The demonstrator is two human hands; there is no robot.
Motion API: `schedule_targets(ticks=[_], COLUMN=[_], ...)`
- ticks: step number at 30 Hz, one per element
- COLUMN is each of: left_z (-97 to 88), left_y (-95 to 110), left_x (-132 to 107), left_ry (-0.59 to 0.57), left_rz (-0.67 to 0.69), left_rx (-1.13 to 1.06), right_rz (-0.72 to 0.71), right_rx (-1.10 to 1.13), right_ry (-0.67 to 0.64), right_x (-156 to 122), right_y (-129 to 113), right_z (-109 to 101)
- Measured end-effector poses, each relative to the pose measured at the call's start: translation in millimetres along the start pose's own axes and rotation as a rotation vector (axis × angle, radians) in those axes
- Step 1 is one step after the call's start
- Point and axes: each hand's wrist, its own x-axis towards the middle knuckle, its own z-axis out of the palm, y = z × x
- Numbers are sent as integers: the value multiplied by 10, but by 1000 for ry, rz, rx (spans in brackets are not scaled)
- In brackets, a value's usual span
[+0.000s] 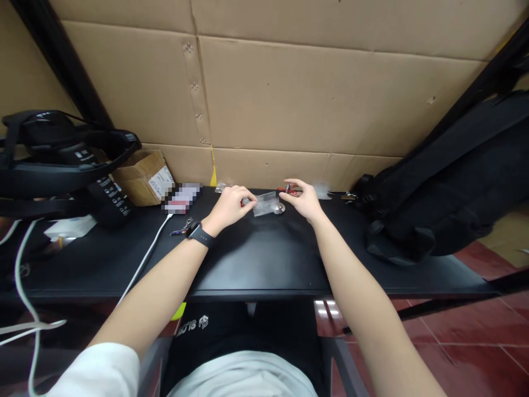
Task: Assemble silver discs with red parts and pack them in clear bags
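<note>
My left hand (232, 208) is closed in a pinch at the left end of a small clear plastic bag (266, 203). A small shiny piece (245, 202) shows by its fingers, too small to name. Just right of the bag, a round silvery metal thing (279, 208) lies on the black tabletop (264, 259). My right hand (305, 203) curls its thumb and forefinger around a small dark item (288, 188) that I cannot make out. Something red (294, 193) shows by that hand, partly covered by the fingers.
A phone (182, 198) with a white cable (151, 248), a key ring (188, 225) and an open cardboard box (144, 179) stand left. Black headgear (70, 143) is farther left, a black backpack (446, 176) right. More clear plastic (322, 191) lies by the cardboard wall (289, 99).
</note>
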Motion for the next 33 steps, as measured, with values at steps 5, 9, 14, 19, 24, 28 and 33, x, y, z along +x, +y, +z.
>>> schedule_targets(ticks=[5, 9, 14, 19, 24, 28, 33], left_z=[150, 257, 333, 278, 48, -28, 21], left_y=[-1, 18, 35, 85, 243, 346, 415], left_x=[-51, -104, -114, -84, -122, -167, -220], left_ry=[-232, -313, -314, -513, -690, -785, -771], left_rz=[-3, -20, 51, 192, 151, 43, -27], left_rx=[74, 152, 126, -204, -187, -73, -89], right_rz=[-69, -131, -140, -137, -158, -157, 19], right_rx=[-1, -17, -45, -72, -291, -441, -541], right_ry=[-70, -165, -196, -213, -384, -616, -823], right_x=[-15, -30, -33, -47, -126, -205, -296], right_y=[-9, 4, 18, -40, -287, -537, -684], right_z=[7, 31, 34, 12, -95, -211, -285])
